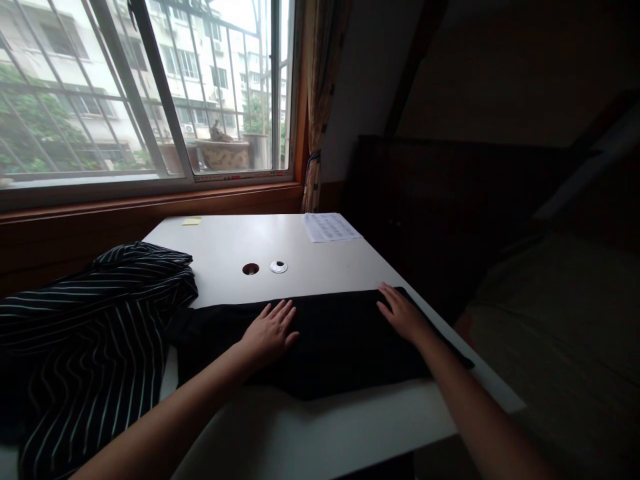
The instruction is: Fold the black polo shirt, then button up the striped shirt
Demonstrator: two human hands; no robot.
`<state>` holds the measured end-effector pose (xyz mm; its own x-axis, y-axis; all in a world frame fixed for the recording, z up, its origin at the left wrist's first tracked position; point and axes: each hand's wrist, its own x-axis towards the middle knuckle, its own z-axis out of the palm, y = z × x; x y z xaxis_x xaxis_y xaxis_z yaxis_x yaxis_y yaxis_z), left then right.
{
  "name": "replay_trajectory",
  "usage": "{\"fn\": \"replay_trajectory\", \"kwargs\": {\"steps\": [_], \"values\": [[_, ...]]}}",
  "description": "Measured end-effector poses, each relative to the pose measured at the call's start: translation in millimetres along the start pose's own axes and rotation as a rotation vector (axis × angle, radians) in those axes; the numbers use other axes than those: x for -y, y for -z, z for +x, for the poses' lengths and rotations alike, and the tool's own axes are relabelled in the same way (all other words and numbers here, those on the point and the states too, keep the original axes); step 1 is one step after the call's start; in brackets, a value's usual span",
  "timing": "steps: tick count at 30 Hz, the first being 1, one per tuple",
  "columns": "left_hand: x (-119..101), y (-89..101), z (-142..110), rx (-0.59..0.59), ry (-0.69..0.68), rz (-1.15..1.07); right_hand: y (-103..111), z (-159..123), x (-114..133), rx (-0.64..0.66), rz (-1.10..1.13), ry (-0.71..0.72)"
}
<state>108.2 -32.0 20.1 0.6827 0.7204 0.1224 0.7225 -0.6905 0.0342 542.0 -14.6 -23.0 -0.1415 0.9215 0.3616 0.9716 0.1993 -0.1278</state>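
Observation:
A pair of black trousers [330, 347], seemingly folded lengthwise, lies flat across the white table in front of me. My left hand [273, 328] rests palm down on the middle of the cloth, its fingers spread. Near the right end, my right hand [403, 315] is also flat on the fabric, fingers stretched out at the far edge. Neither hand grips anything. At the left, a dark striped garment [100, 347] with thin white lines lies in a loose heap, close to the trousers' left end.
The white table [225, 247] has a round hole [251, 269] with a white round cover [279, 267] beside it. Printed sheets [333, 227] lie at the far right corner, a yellow note [191, 221] at the far left. Behind stand a barred window [190, 100] and a curtain [320, 93].

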Motion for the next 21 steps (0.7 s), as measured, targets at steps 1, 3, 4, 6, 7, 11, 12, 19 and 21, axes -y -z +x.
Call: {"fn": "replay_trajectory", "kwargs": {"steps": [1,3,4,6,7,11,12,19,21], "values": [[1.1,-2.7,2.2,0.004,0.021,0.000,1.9,-0.6,0.3,-0.019,0.012,0.017],[9.2,-7.1,1.2,-0.005,0.053,0.006,5.3,-1.2,1.1,-0.045,0.025,0.042],[15.7,-9.0,-1.6,-0.016,0.067,0.012,6.5,-1.3,1.4,-0.058,0.028,0.050],[31.8,-12.1,-9.7,-0.038,0.096,0.031,7.5,-1.3,1.5,-0.085,0.034,0.064],[40.6,-13.3,-14.3,-0.050,0.111,0.042,7.5,-1.2,1.3,-0.097,0.038,0.070],[71.2,-12.4,-29.7,-0.095,0.150,0.098,6.2,-1.0,0.1,-0.109,0.042,0.085],[75.7,-10.3,-32.1,-0.124,0.143,0.111,6.0,-1.0,0.0,-0.108,0.042,0.086],[64.4,10.3,-30.0,-0.256,-0.141,0.111,5.8,-0.8,0.7,-0.111,0.046,0.082],[56.0,9.7,-27.0,-0.214,-0.207,0.087,5.9,-0.7,0.9,-0.111,0.049,0.084]]}}
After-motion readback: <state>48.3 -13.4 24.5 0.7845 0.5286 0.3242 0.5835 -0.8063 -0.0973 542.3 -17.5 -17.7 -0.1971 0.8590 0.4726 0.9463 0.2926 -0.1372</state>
